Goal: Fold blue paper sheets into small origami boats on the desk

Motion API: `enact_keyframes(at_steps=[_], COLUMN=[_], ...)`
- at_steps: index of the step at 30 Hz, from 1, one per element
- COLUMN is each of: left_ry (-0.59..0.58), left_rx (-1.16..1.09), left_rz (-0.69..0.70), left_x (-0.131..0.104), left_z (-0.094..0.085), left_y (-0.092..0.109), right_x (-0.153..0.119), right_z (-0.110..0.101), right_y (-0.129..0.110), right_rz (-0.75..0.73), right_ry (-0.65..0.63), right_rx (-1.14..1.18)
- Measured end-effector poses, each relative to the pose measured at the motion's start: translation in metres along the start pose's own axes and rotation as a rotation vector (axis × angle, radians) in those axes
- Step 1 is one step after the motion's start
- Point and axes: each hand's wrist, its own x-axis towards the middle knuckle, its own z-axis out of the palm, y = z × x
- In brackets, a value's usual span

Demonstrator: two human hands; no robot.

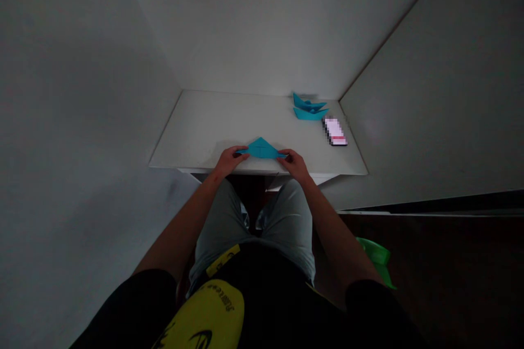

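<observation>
A blue folded paper boat is held between my two hands near the front edge of the white table. Its pointed peak faces away from me, and its long ends reach out to both sides. My left hand pinches the left end between thumb and fingers. On the other side, my right hand grips the right end the same way. The very tips of the boat are partly covered by my fingers.
Two more blue paper boats stand at the back right of the white table. Beside them lies a phone with a blurred, lit screen. Walls enclose the table. A green plastic object is below on the right.
</observation>
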Motion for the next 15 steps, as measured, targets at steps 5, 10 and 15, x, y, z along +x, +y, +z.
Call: enact_keyframes(at_steps=[5, 10, 15], left_ry=[0.007, 0.006, 0.01], left_rx=[-0.019, -0.02, 0.022], left_rz=[-0.017, -0.013, 0.016], left_x=[0.0016, 0.0016, -0.0007], left_z=[0.0007, 0.0026, 0.0031], left_y=[0.0006, -0.0023, -0.0024], right_x=[0.001, 0.0032, 0.0052], right_z=[0.0, 0.002, 0.0033], right_y=[0.0, 0.0012, 0.0018], right_rz=[-0.007, 0.001, 0.006], right_ry=[0.024, 0.039, 0.058], right_rx=[-0.028, -0.041, -0.062])
